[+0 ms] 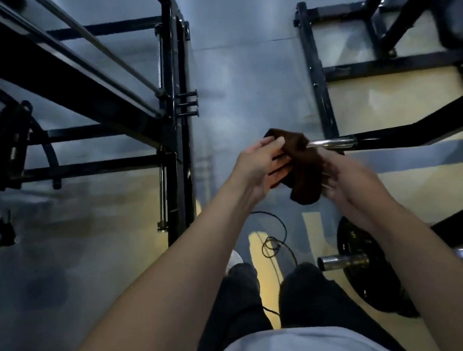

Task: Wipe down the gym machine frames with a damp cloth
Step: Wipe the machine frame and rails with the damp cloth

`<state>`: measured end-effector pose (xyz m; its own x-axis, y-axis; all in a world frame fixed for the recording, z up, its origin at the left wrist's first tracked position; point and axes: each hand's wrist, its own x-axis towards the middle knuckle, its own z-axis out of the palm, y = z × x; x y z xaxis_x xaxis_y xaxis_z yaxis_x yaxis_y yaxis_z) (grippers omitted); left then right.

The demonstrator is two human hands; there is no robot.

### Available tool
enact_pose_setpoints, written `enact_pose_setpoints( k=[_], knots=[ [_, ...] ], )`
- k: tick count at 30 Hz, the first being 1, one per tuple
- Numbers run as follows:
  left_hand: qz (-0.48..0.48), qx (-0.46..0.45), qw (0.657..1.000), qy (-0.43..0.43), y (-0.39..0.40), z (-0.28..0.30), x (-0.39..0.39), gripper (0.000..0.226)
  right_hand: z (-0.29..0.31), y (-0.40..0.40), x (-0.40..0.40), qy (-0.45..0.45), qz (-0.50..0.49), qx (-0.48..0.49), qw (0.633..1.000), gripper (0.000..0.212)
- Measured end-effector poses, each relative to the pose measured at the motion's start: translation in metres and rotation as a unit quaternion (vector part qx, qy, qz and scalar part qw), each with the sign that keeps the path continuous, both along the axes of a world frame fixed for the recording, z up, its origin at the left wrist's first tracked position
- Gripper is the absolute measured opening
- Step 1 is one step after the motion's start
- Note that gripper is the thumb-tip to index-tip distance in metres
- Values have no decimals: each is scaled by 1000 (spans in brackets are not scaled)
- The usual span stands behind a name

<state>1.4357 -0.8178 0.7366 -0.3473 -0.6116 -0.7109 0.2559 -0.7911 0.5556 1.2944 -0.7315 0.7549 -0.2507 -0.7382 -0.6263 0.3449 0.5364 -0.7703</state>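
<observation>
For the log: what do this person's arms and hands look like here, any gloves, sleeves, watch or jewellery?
Both arms are bare from the bottom edge of the head view up to the wrists; no sleeve shows on either. The left hand and the right hand wear no gloves. No watch, band or ring is visible, though the picture is dim and somewhat blurred, so small items could be missed.

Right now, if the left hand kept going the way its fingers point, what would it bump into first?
Probably the brown cloth, which the left hand already touches. Just beyond is the chrome bar end, though depth is hard to judge.
</observation>
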Motion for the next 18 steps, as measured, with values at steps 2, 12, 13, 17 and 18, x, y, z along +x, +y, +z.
enact_pose_setpoints(
  k=[2,12,13,17,18],
  knots=[
    [4,-7,1000,-5,-18,0,4,12,-1,-25,6,-18,-2,22,1000,37],
    [31,40,999,-19,-104,-4,6,39,-12,-123,16,-93,-82,17,992,35],
    [25,44,999,-16,-114,-3,2,41,-15,-136,14,-112,-89,11,990,34],
    [-16,17,1000,8,-162,2,-22,26,-24,-191,2,-144,-81,8,986,37],
    [-16,1,1000,7,-176,4,-31,23,-24,-207,-4,-152,-76,11,985,39]
  ],
)
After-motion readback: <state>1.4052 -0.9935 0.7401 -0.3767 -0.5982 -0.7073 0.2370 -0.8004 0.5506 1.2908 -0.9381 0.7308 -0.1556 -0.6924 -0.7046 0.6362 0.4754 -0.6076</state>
